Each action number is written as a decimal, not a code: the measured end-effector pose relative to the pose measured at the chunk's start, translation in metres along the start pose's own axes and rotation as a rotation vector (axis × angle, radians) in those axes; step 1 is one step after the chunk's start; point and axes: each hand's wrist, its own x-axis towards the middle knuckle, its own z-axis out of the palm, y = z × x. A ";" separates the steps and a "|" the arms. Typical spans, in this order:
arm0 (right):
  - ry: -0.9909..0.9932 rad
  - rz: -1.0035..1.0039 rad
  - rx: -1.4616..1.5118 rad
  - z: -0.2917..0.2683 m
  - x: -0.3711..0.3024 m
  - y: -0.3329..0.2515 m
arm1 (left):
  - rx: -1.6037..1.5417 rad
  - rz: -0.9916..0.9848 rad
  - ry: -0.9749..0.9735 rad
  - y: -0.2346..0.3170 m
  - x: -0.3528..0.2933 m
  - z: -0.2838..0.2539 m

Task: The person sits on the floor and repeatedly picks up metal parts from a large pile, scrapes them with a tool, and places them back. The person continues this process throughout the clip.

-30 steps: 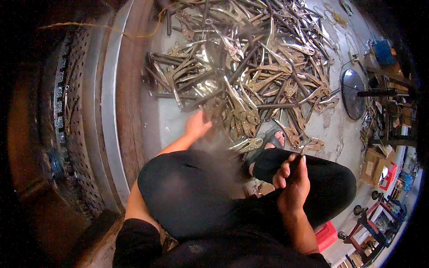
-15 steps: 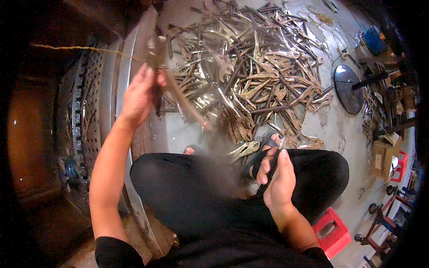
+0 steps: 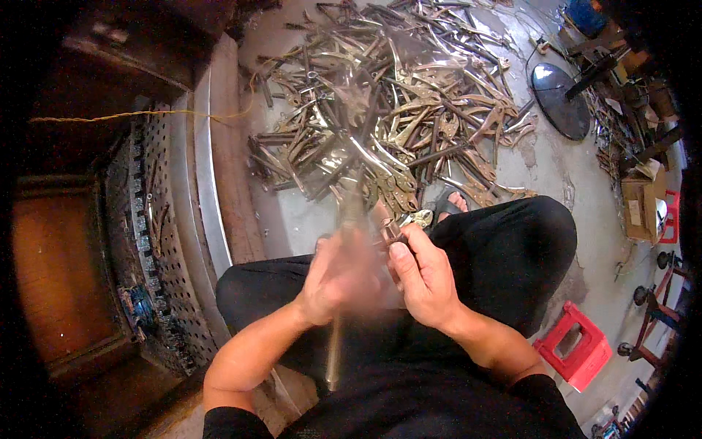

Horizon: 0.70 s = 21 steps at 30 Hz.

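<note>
The left hand (image 3: 325, 282) grips a metal bar (image 3: 333, 360) beside the right hand (image 3: 425, 285), whose fingers pinch a metal part (image 3: 392, 233); the apparent joining step next calls for alignment.

The grey floor (image 3: 603, 227) carries a sprawling heap of metal pliers (image 3: 446, 106), a round black base (image 3: 550, 95) and a red stool (image 3: 594, 364).
</note>
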 end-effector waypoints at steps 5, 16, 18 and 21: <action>-0.001 -0.105 -0.083 0.001 -0.001 -0.007 | 0.288 -0.019 -0.037 -0.006 -0.004 0.001; 0.051 -0.162 -0.094 0.002 0.003 -0.007 | 0.047 -0.038 -0.152 -0.008 0.002 0.004; 0.060 -0.166 -0.093 0.003 0.003 -0.007 | -0.015 -0.052 -0.147 -0.008 0.000 0.005; 0.065 -0.156 -0.101 0.002 0.004 -0.008 | -0.051 -0.046 -0.154 -0.010 0.000 0.005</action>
